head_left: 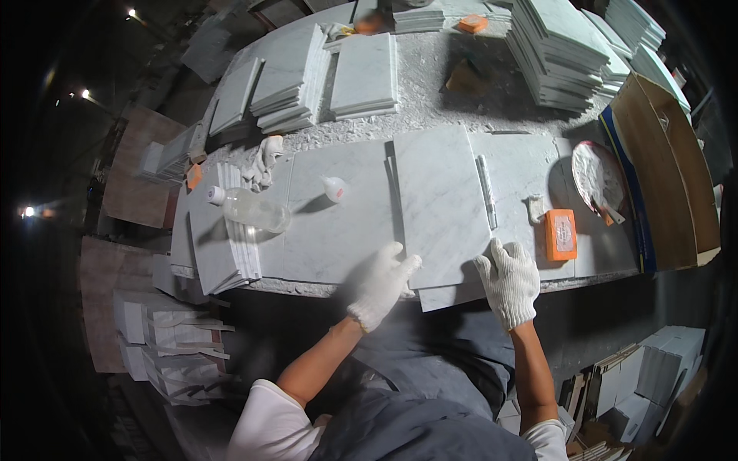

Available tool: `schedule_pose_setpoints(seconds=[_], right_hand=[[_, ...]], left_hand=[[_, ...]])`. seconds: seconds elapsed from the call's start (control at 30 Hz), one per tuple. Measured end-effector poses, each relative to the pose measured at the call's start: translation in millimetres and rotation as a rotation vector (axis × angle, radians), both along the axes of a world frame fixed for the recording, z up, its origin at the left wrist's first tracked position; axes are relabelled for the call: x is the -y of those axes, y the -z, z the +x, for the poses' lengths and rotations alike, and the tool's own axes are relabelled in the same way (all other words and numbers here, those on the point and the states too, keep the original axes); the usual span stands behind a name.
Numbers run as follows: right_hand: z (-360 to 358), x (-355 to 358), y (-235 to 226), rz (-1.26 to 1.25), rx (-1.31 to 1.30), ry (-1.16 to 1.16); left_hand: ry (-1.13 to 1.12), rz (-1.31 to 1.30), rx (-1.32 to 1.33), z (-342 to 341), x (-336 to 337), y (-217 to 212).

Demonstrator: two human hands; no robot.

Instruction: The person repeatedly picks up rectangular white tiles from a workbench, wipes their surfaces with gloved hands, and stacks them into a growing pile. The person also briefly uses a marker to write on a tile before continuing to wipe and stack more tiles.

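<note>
A pale grey-veined marble tile (440, 192) lies in front of me, on top of other tiles. Another marble tile (453, 295) juts out beneath its near edge. My left hand (382, 288), in a white knit glove, is at the tile's near left corner, thumb tip on its edge and fingers apart. My right hand (509, 283), gloved the same way, has its fingers curled at the near right corner. Its fingertips are partly hidden. Just beyond it, a slim marker-like stick (487, 192) lies along the tile's right side. An orange box (560, 235) sits to the right.
A clear bottle (257, 212) lies at the left near a small white squeeze bottle (334, 189) and a crumpled glove (266, 163). Tile stacks (557, 50) stand at the back. At right are a dish of white powder (596, 177) and a cardboard box (665, 177).
</note>
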State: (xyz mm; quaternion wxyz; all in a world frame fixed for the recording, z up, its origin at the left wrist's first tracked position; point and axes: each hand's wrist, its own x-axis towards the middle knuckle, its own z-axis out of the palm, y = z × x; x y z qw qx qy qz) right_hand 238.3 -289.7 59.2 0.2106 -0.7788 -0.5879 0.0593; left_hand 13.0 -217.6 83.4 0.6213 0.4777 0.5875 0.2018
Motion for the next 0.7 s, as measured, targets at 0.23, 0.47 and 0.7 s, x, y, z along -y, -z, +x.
schedule_pose_setpoints(seconds=[0.23,0.47,0.7], right_hand=[[0,0,-5,-0.007,0.015,-0.029],[2,-1,-15,0.022,-0.162,0.003],[2,-2,-12,0.012,-0.127,-0.056]], left_hand=[[0.017,-0.103,0.015,-7,-6,1],[-0.002,-0.146,0.066,8,-22,-8],[-0.307,-0.124,0.252,34,-11,0]])
